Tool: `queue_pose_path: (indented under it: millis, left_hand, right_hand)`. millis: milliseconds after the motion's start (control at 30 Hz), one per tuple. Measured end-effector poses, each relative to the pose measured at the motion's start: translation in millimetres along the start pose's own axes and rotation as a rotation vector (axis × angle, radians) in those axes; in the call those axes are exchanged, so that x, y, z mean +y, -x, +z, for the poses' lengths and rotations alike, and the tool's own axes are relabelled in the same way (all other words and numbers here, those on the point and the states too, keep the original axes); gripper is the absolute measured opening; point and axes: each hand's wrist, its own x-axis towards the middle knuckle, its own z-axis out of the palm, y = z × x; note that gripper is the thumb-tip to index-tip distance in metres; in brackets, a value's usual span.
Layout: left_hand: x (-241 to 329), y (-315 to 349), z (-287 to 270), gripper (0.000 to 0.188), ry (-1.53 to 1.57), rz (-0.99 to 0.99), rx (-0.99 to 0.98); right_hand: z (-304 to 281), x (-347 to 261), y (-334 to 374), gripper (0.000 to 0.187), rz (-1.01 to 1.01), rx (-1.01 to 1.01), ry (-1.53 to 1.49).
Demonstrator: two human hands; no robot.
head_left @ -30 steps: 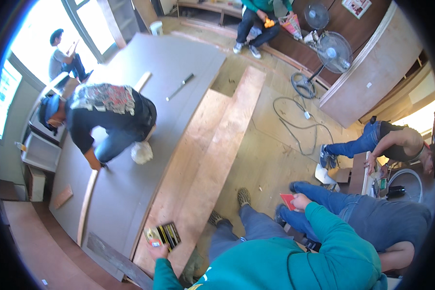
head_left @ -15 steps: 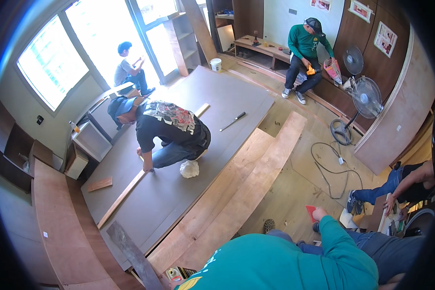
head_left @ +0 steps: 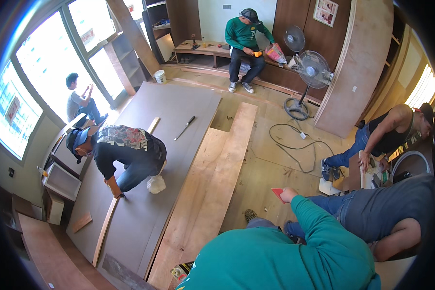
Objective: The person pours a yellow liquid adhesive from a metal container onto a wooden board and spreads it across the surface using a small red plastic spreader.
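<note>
From the lower right my teal-sleeved right arm reaches forward. At its end my right hand (head_left: 289, 194) is closed around a thin red plastic spreader (head_left: 277, 194), held above the wooden floor. My left hand is out of sight. By the left side of my shirt, at the lower edge, part of a tin (head_left: 181, 271) with a dark and yellow label shows. Long plywood strips (head_left: 212, 188) lie ahead of it, to the left of my right hand. My dark patterned shoe (head_left: 250, 215) rests on the floor.
A crouching person (head_left: 128, 152) grips a wooden batten (head_left: 105, 227) on a large grey panel (head_left: 154, 111), where a long-handled tool (head_left: 184, 128) lies. Workers sit at the back and bend at the right. A cable (head_left: 295, 147) coils on the floor near a standing fan (head_left: 314, 70).
My view has swung to the right, so the room sits further left and the worker at the right shows more fully. The spreader stays in my right hand; my left fingertips have left the lower edge.
</note>
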Motion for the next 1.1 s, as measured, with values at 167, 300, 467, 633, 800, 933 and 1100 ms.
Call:
queue_pose_path:
  millis: [167, 300, 467, 633, 800, 933, 1100]
  left_hand:
    - [17, 8, 14, 0.088, 0.0, 0.024, -0.017]
    - [33, 31, 26, 0.087, 0.033, 0.011, -0.001]
    - [64, 77, 56, 0.087, 0.099, -0.022, 0.06]
    - [106, 173, 81, 0.085, 0.067, -0.077, 0.264]
    - [147, 240, 95, 0.103, 0.012, -0.255, 0.212]
    - [178, 268, 115, 0.109, -0.002, -0.217, 0.168]
    - [230, 272, 140, 0.103, -0.021, -0.23, 0.116]
  right_hand:
    - [30, 76, -26, 0.033, -0.041, -0.127, 0.166]
    - [35, 116, -47, 0.028, 0.032, -0.184, 0.079]
    - [6, 136, -77, 0.029, 0.145, -0.223, -0.106]
    - [-39, 163, -144, 0.029, 0.186, -0.29, -0.215]
    - [-80, 181, -241, 0.031, 0.135, -0.362, -0.179]
    - [-117, 154, -282, 0.028, 0.001, -0.362, 0.08]
    - [-180, 76, -266, 0.028, 0.11, -0.394, -0.238]
